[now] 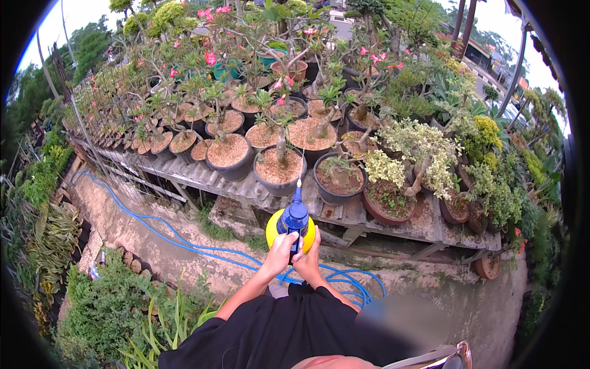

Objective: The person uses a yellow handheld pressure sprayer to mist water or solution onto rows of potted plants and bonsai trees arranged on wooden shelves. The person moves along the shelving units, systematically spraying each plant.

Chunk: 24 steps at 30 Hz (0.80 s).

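Note:
Both my hands hold a pump sprayer with a blue head [296, 214] and a round yellow tank [274, 227] in front of my body. My left hand [278, 254] wraps its handle from the left, thumb on top. On the other side, my right hand [309, 262] cups the tank and handle. The sprayer's nozzle [299, 183] points away from me, near the rim of a black plastic pot [279, 188]. A thin pale line rises from its tip; I cannot tell whether it is liquid. In that pot stands a thick-stemmed adenium plant [281, 150].
Several potted adeniums with pink flowers [210, 58] crowd a weathered raised bench [230, 193]. Right of the nozzle are another black pot [340, 198] and a variegated bonsai [417, 152]. A blue hose [184, 243] lies looped across the concrete path [152, 203]. Green shrubs [110, 295] grow at left.

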Each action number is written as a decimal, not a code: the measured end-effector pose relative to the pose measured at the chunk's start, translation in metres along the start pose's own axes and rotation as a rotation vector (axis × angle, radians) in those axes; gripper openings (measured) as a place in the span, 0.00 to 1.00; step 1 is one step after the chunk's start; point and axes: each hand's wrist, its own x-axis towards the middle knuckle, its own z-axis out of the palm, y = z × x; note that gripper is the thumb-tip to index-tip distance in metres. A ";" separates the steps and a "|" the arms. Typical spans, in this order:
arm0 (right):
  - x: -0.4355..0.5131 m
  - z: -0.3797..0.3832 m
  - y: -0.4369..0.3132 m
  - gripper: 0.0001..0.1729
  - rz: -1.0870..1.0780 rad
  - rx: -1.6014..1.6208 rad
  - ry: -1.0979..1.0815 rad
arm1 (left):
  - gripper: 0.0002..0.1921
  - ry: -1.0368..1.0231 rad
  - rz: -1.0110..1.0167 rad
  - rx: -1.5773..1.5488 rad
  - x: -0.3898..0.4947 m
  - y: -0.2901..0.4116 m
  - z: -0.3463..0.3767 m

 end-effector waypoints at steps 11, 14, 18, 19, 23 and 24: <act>0.008 -0.001 0.012 0.66 -0.072 -0.097 -0.004 | 0.18 0.025 0.033 0.059 -0.001 0.001 0.000; 0.006 0.000 0.006 0.66 -0.030 -0.066 -0.018 | 0.18 0.020 0.015 0.059 0.001 0.000 -0.002; -0.003 0.005 0.005 0.66 0.015 0.005 0.019 | 0.17 0.002 -0.029 0.060 0.002 -0.001 0.001; -0.003 0.005 0.005 0.66 0.015 0.010 0.035 | 0.17 0.003 -0.036 0.057 0.002 -0.001 0.002; -0.004 -0.003 0.016 0.64 -0.034 -0.041 0.027 | 0.17 0.030 -0.033 0.030 0.004 -0.011 -0.001; -0.004 -0.004 0.016 0.63 -0.037 -0.060 0.007 | 0.17 0.057 -0.031 -0.003 0.003 -0.014 -0.002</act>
